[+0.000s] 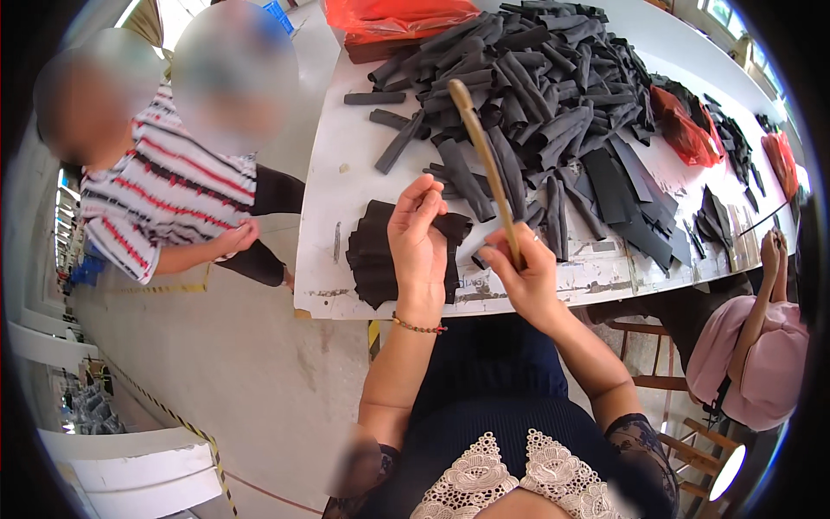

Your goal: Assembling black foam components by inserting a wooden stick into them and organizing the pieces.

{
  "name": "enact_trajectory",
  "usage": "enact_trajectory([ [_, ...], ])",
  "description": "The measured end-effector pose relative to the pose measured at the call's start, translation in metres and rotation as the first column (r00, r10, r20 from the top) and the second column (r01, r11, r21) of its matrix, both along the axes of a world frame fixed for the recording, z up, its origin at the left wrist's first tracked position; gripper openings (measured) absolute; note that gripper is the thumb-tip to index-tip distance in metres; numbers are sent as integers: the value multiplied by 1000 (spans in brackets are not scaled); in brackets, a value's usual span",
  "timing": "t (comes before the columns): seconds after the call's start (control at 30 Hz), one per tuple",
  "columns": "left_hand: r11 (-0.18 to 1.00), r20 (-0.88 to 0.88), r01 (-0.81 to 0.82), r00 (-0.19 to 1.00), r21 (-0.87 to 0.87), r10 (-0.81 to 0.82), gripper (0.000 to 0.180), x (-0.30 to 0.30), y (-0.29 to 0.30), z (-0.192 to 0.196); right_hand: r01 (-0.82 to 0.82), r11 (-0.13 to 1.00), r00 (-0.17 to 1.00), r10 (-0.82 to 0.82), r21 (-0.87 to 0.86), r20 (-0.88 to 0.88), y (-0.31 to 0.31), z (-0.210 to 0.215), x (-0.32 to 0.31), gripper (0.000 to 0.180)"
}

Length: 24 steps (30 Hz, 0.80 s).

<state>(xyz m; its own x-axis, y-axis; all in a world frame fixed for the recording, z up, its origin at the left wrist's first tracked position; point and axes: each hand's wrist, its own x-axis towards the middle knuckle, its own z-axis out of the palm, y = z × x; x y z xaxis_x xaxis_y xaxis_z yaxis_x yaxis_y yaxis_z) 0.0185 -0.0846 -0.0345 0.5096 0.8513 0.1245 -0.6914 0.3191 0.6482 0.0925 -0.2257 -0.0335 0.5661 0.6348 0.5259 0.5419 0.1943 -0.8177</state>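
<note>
My right hand (527,272) is closed around the lower end of a long brown wooden stick (486,151), which slants up and away to the left over the table. My left hand (419,229) is raised beside it, palm up, with thumb and fingertips pressed together; whatever they may pinch is too small to make out. Below and beside the left hand lies a stack of dark brown, thin pieces (370,259) near the table's front edge. Beyond both hands, a big heap of rolled dark grey tubes of sheet material (527,78) spreads across the white table (328,186).
Red plastic bags (393,22) (687,125) rest among the tubes. Flat dark strips (640,229) lie at the right. A person in a striped shirt (173,186) stands left of the table; another in pink (748,359) sits at the right, near wooden stools (661,382).
</note>
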Motion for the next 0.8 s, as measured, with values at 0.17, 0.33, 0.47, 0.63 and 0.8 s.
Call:
enact_trajectory([
  [0.17, 997, -8, 18, 1000, 80, -18, 20, 6, 1, 0, 56, 994, 944, -83, -92, -319, 35, -11, 4, 12],
  [0.33, 514, -317, 61, 846, 856, 428, 36, -23, 21, 26, -151, 978, 895, 75, -141, -439, 11, 10, 26, 10],
  [0.47, 210, -609, 574, 772, 791, 182, 58, -22, 14, 44, -245, 953, 958, 210, -178, -194, 12, 20, 39, 9],
  [0.63, 467, -688, 599, 725, 651, 29, 42, -4, -2, 34, -183, 968, 983, 186, -169, -4, 8, 32, 46, 6],
  [0.8, 412, -510, 378, 812, 829, 282, 28, -1, -24, 22, 24, 996, 998, -29, 84, 56, 10, 51, 38, 9],
])
